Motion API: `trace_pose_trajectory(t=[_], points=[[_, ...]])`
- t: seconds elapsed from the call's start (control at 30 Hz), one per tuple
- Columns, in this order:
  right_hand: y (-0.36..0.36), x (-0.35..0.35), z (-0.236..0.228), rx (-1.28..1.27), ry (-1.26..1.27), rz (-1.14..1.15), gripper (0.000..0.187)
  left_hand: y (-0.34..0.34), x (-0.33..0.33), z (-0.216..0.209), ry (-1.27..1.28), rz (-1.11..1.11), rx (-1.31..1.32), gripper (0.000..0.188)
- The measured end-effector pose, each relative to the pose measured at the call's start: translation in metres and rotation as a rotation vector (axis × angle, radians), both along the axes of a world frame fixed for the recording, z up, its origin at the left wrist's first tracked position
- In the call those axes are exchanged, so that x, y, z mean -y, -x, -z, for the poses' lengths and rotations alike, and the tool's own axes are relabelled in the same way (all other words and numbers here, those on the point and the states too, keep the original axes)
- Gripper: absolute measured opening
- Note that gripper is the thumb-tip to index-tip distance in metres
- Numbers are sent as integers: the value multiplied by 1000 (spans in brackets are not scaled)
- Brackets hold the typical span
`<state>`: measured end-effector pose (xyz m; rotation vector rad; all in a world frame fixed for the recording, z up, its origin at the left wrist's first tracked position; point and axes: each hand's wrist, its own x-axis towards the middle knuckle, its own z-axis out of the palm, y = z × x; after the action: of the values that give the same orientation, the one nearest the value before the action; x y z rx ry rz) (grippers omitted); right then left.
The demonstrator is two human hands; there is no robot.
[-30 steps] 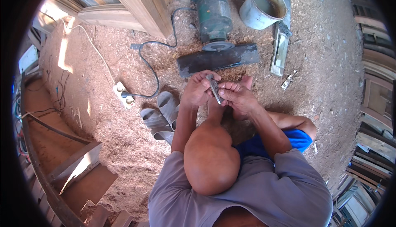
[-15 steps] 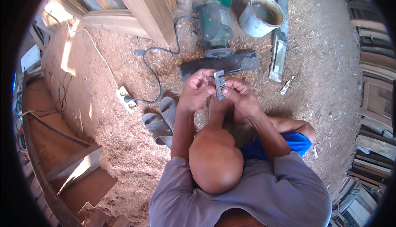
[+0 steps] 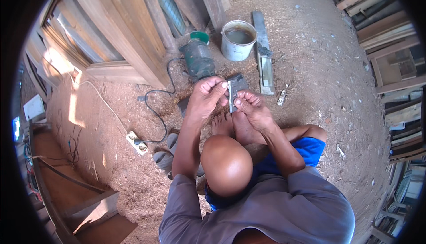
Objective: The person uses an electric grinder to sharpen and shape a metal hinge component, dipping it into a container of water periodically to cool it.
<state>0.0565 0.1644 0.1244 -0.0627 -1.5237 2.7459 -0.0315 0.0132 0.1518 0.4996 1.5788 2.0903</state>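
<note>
Between both hands, in front of my shins, is a small flat grey metal blade with slots [image 3: 230,100], seen tilted nearly edge-on. My left hand [image 3: 207,97] pinches its left side near the top, thumb and fingers closed. On the lower right side, my right hand [image 3: 254,110] grips it between thumb and bent fingers. Just beyond the hands lies a green bench grinder or motor [image 3: 197,58]. A dark board [image 3: 238,82] on the ground is partly hidden behind the hands and blade.
A whitish bucket [image 3: 237,51] of murky liquid stands beyond, beside a long narrow board [image 3: 266,73]. A black cable runs from the grinder to a socket strip [image 3: 136,143]. Sandals [image 3: 163,160] lie left of my leg. Wooden frames [image 3: 120,27] lean at far left; more timber [image 3: 401,71] lines the right.
The head view has shifted, so the surroundings sit differently. The blade has turned from showing its slotted face to nearly edge-on. Both hands still hold it.
</note>
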Motion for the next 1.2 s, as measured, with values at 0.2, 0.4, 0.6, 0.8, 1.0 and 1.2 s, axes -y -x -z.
trace_pose_trajectory(t=[0.2,0.4,0.6,0.8,1.0,1.2], points=[[-15,-24,-5,18,13,7,19,-5,-25,7,-99,37,-10,14],[-20,-23,-13,90,116,-2,15,-14,-32,28,-448,123,108,26],[-22,-15,-30,52,124,179,23,-18,-41,42,-557,73,337,19],[-21,-10,-37,-39,-69,198,23,-19,-43,45,-510,-3,356,7],[-20,-4,-36,13,-75,239,20,-26,-43,32,-415,-97,366,3],[-17,0,-37,17,-25,245,19,-24,-39,38,-411,-101,394,6]])
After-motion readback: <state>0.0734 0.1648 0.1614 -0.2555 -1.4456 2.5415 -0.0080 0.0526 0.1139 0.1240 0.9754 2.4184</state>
